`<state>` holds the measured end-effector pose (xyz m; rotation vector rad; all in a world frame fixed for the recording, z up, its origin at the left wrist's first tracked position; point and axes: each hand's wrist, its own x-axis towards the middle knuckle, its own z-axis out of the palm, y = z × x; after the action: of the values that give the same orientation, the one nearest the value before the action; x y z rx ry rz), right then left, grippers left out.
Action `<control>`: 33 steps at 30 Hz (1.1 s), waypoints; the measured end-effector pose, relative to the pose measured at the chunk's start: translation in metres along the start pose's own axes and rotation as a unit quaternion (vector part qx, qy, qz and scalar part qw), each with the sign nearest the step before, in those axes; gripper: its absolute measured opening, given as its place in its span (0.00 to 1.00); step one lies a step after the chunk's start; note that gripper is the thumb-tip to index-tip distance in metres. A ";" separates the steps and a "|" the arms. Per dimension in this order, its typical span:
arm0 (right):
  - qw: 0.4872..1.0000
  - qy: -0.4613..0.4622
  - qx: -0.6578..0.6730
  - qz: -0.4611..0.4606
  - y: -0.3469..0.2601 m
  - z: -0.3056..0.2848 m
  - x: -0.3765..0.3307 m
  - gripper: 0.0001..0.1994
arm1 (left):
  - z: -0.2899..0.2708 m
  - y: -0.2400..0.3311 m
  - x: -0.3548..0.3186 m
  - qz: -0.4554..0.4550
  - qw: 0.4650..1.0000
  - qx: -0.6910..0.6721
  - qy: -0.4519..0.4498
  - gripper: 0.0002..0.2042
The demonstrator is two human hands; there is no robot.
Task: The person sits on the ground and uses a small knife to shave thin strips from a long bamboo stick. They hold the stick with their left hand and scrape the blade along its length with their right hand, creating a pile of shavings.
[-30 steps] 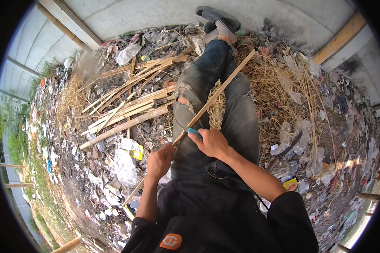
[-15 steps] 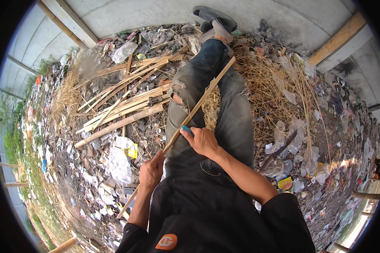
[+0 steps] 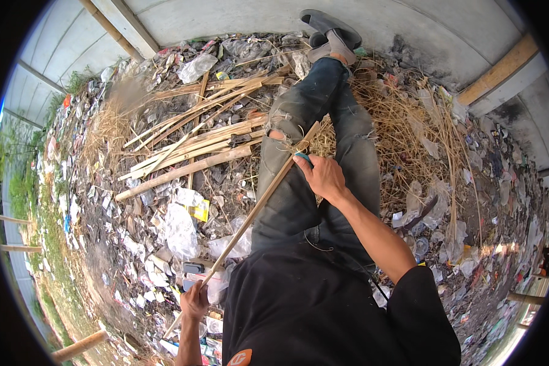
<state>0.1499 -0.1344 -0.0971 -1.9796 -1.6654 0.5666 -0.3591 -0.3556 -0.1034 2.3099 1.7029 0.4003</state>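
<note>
A long, thin bamboo strip [image 3: 250, 218] runs slantwise across my lap, from beside my left hip up to between my knees. Near its lower end, the fingers of my left hand [image 3: 193, 301] are closed around it. My right hand [image 3: 324, 177] grips a small teal tool [image 3: 303, 160], probably a knife, pressed against the strip near its upper end; its blade cannot be made out. Thin curled shavings [image 3: 301, 145] stand on the strip just beyond the tool. My legs [image 3: 287, 201], in torn dark trousers, stretch out beneath the strip.
Several bamboo strips [image 3: 195, 146] lie piled left of my legs, with a thicker bamboo pole [image 3: 183, 173] nearest me. Dry straw [image 3: 402, 131] lies to the right. Plastic litter [image 3: 180, 232] covers the ground. A grey wall [image 3: 238, 18] with bamboo posts [image 3: 497, 70] stands beyond my feet.
My left hand has slid down and back toward my hip along with the strip. My right hand sits farther forward with the tool, closer to the strip's upper end, where shavings now show.
</note>
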 end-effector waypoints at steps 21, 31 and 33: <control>0.986 -0.036 -0.065 -0.148 0.019 -0.028 -0.002 0.29 | 0.071 -0.041 0.035 -0.008 0.998 0.046 -0.037 0.05; 0.959 0.276 0.028 0.057 0.124 -0.131 0.050 0.34 | 0.076 -0.067 0.039 -0.004 0.997 0.054 -0.055 0.05; 0.965 0.227 0.102 0.086 0.100 -0.115 0.036 0.34 | 0.082 -0.060 0.049 0.011 0.998 0.056 -0.040 0.05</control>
<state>0.3029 -0.1239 -0.0667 -1.9310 -1.1209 0.2958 -0.3696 -0.2943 -0.1974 2.3895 1.7041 0.2173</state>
